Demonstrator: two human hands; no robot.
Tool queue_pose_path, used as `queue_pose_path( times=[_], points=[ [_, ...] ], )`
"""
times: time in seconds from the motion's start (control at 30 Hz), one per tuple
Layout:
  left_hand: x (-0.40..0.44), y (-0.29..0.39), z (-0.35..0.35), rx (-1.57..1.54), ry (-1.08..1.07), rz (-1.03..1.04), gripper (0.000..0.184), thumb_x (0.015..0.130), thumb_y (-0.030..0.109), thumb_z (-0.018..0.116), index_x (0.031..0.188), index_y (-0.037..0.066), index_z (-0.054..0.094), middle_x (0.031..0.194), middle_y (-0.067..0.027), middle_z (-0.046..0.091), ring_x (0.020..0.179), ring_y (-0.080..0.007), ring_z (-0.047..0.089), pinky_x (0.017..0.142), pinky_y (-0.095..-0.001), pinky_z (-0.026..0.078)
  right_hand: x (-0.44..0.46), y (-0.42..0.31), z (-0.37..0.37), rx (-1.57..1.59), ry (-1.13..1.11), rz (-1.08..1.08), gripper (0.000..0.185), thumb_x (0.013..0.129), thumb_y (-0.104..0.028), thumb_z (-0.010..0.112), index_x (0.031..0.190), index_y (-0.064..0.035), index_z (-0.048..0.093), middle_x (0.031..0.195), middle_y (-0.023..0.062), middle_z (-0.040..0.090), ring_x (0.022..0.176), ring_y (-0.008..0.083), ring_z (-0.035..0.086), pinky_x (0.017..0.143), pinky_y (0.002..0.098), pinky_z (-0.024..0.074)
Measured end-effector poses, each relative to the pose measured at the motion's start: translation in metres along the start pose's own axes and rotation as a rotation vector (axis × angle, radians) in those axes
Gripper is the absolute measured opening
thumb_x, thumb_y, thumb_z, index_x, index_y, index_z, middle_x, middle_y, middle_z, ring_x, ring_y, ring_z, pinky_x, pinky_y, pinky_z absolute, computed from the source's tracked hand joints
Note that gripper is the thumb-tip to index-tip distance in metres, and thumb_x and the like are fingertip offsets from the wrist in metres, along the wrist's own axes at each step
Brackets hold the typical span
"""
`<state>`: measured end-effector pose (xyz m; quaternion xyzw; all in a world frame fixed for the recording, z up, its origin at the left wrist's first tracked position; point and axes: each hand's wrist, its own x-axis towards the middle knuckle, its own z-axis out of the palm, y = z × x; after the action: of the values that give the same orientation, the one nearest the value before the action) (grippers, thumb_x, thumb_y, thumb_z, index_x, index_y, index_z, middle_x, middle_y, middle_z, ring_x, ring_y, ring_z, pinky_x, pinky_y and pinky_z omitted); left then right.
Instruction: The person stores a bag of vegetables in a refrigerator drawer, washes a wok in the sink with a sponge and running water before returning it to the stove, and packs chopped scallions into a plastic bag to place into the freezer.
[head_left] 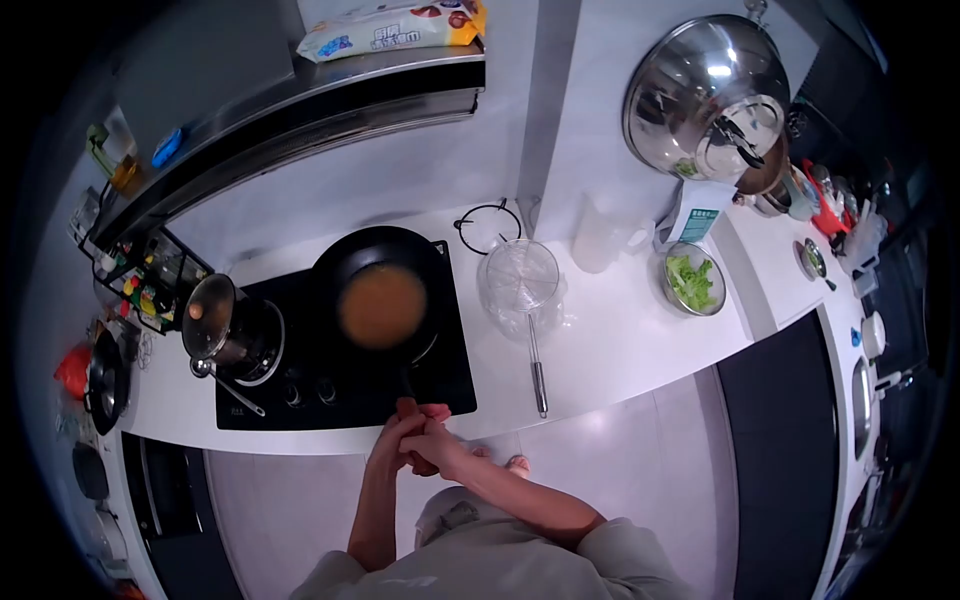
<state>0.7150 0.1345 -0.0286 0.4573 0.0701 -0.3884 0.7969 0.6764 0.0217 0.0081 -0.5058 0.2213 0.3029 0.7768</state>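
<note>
A black wok with a brownish liquid in it sits on the black cooktop. Its brown handle points toward my body and shows above and below my hands. My left hand and my right hand are closed together around this handle, the fingers overlapping and partly hiding one another. To the left on the cooktop stands a pot with a glass lid, and a metal ladle lies in front of it.
On the white counter are a long-handled strainer over a clear bowl, a black ring stand, a translucent jug and a glass bowl of green leaves. A range hood juts out above the cooktop.
</note>
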Motion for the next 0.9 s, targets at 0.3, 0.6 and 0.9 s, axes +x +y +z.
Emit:
queue_pose_path(
  times=[0.3, 0.6, 0.9],
  points=[
    [-0.006, -0.025, 0.009, -0.239, -0.011, 0.036, 0.017, 0.074, 0.003, 0.063, 0.087, 0.005, 0.053, 0.087, -0.0103, 0.059, 0.089, -0.0275, 0.062, 0.080, -0.0394, 0.053, -0.002, 0.035, -0.008, -0.091, -0.019, -0.283, 0.025, 0.073, -0.004, 0.055, 0.098, 0.0031, 0.051, 0.068, 0.0094, 0.056, 0.057, 0.0172, 0.057, 0.049, 0.0284, 0.0463],
    [-0.039, -0.058, 0.089, -0.018, -0.102, 0.021, 0.022, 0.073, 0.006, 0.065, 0.090, 0.005, 0.050, 0.092, -0.0106, 0.056, 0.089, -0.0288, 0.062, 0.076, -0.0400, 0.053, -0.105, 0.046, -0.046, 0.026, 0.002, -0.370, 0.017, 0.073, 0.001, 0.052, 0.090, 0.0019, 0.053, 0.063, 0.0084, 0.055, 0.053, 0.0158, 0.056, 0.044, 0.0272, 0.0417],
    [-0.085, -0.194, 0.216, 0.113, -0.340, -0.104, 0.026, 0.072, 0.005, 0.064, 0.092, 0.005, 0.048, 0.092, -0.0119, 0.054, 0.090, -0.0313, 0.061, 0.080, -0.0427, 0.051, -0.256, 0.149, -0.143, 0.013, 0.189, -0.462, 0.016, 0.074, 0.001, 0.050, 0.090, 0.0017, 0.052, 0.065, 0.0062, 0.054, 0.053, 0.0147, 0.055, 0.046, 0.0264, 0.0423]
  ],
)
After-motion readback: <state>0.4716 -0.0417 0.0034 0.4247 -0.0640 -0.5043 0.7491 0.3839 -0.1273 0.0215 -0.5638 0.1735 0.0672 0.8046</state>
